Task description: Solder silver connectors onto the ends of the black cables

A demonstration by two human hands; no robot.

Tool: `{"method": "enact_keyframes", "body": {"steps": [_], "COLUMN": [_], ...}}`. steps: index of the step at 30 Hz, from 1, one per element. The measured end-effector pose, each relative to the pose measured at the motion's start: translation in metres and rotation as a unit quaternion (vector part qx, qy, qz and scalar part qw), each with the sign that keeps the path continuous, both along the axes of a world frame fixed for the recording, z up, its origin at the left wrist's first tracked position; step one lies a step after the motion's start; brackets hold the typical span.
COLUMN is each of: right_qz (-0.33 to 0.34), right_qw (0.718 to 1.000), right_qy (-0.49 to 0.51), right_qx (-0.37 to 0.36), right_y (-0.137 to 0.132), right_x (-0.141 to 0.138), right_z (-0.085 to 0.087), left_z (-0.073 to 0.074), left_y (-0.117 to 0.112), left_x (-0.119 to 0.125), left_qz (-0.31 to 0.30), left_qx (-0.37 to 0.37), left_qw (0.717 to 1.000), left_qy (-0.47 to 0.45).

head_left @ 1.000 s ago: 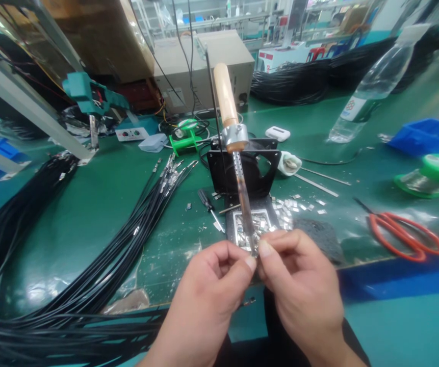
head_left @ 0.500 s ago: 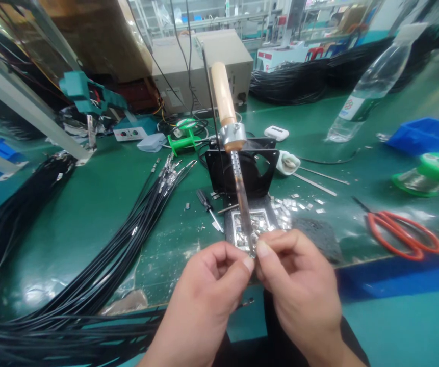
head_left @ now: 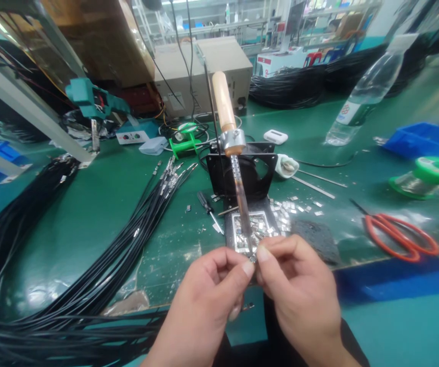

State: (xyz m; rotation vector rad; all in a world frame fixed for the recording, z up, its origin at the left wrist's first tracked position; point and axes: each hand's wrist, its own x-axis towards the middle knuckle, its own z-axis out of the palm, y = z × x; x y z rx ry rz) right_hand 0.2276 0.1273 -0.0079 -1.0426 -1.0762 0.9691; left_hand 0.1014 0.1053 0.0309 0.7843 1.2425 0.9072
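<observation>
My left hand (head_left: 204, 300) and my right hand (head_left: 299, 295) meet low in the middle, thumbs and forefingers pinched together right at the tip of a soldering iron (head_left: 234, 163). The iron has a wooden handle and stands clamped on a black stand (head_left: 242, 173), slanting down toward my fingers. What the fingers pinch is tiny and hidden. Under the tip lies a small tray (head_left: 252, 227) of silvery metal pieces. Black wires with metal terminals (head_left: 127, 239) fan out to the left.
Red-handled scissors (head_left: 398, 234) and a green solder spool (head_left: 425, 176) lie on the right, with a plastic bottle (head_left: 364, 92) and a blue bin (head_left: 425, 140) behind. A small screwdriver (head_left: 207, 206) lies left of the stand. A beige box (head_left: 204, 71) stands at the back.
The view has shifted slightly. My hands stay pinched at the iron's tip, a little lower in the picture.
</observation>
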Motion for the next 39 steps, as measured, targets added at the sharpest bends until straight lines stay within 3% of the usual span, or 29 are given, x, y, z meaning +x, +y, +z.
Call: {"method": "enact_keyframes", "body": {"steps": [8,17,39], "right_qz": [0.016,0.03,0.036], "right_qw": [1.0,0.998,0.997], "right_qy": [0.008,0.043,0.058], "right_qx": [-0.022,-0.03,-0.032], "right_y": [-0.001,-0.003,-0.003], "right_x": [0.001,0.001,0.001], "right_z": [-0.002,-0.019,-0.017], "left_z": [0.001,0.002,0.001], "left_y": [0.001,0.001,0.002], "left_x": [-0.002,-0.004,-0.001], "left_qz": [-0.008,0.001,0.007], "left_qx": [0.016,0.023,0.022], "left_qw": [1.0,0.999,0.999], "left_qy": [-0.004,-0.023,-0.028]}}
